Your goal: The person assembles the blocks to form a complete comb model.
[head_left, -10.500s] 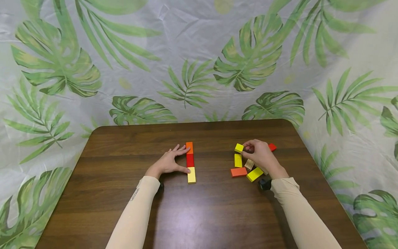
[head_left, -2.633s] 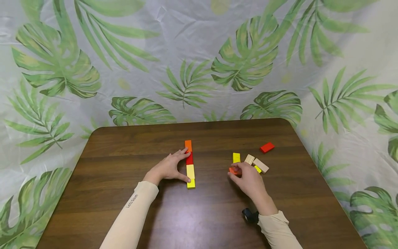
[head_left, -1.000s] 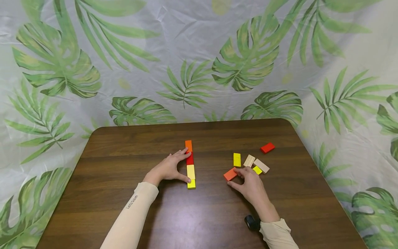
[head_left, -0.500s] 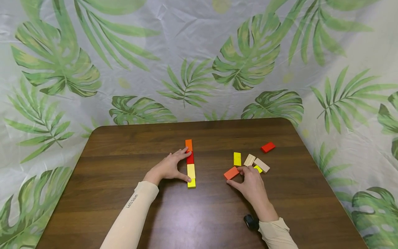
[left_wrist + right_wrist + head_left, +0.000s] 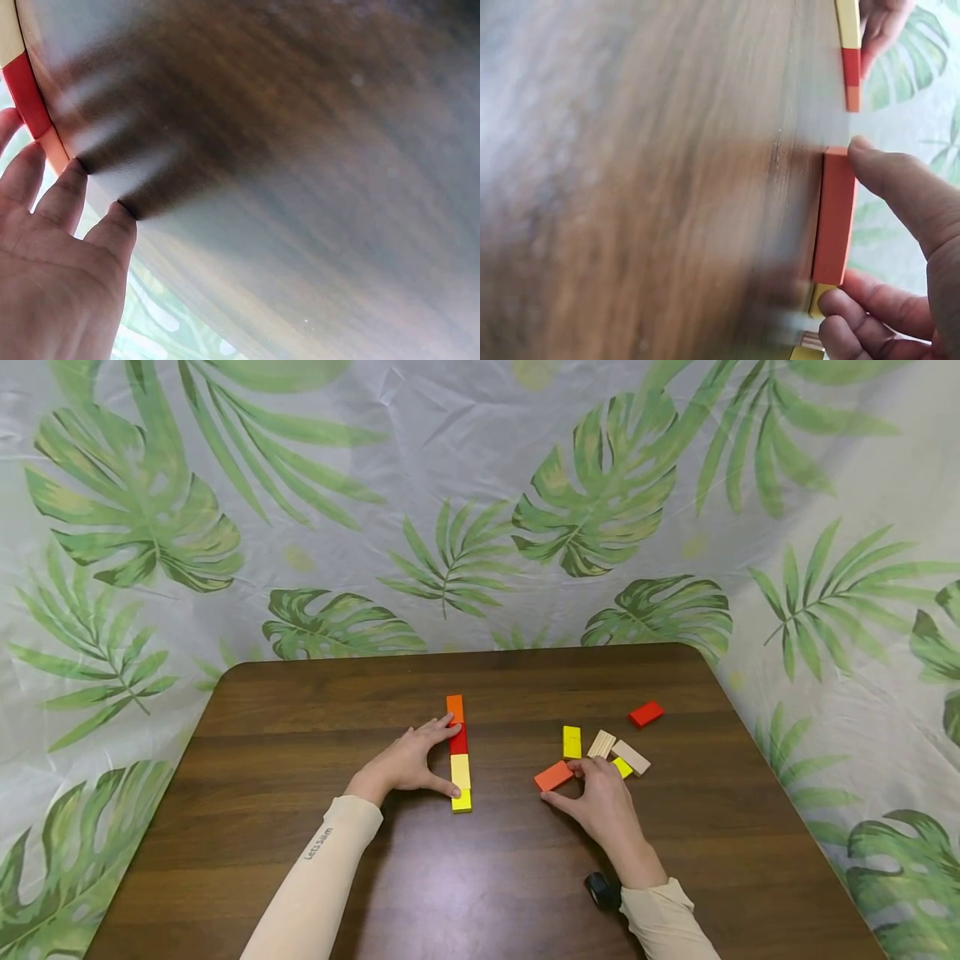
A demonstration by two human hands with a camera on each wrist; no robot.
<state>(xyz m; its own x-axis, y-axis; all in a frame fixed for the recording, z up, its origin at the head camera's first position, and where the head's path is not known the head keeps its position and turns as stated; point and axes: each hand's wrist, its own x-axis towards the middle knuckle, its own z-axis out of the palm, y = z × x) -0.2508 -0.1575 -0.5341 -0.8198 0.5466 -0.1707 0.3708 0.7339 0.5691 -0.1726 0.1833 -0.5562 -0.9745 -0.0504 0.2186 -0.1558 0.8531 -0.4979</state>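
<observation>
A straight row of small wooden blocks runs away from me at mid-table: an orange block (image 5: 455,708), a red block (image 5: 459,740), a cream block (image 5: 460,772) and, nearest, a yellow block (image 5: 461,801). My left hand (image 5: 405,762) lies along the row's left side, fingers extended, fingertips by the orange and red blocks, thumb by the cream-yellow joint. To the right, my right hand (image 5: 603,797) pinches an orange-red block (image 5: 553,776) between thumb and index finger. The right wrist view shows that block (image 5: 835,217) end to end between them, lying flat.
Around the right hand lie a yellow block (image 5: 572,742), a grooved wood-coloured block (image 5: 602,744), a plain pale block (image 5: 632,757) and a partly hidden yellow block (image 5: 622,767). Farther right lies another red block (image 5: 646,714). A leaf-patterned cloth (image 5: 450,485) hangs behind the table (image 5: 315,693).
Since the oldest frame, a yellow block has joined the row's near end. My right hand has taken the orange-red block, turned it and shifted it slightly left. The left hand has hardly moved recently.
</observation>
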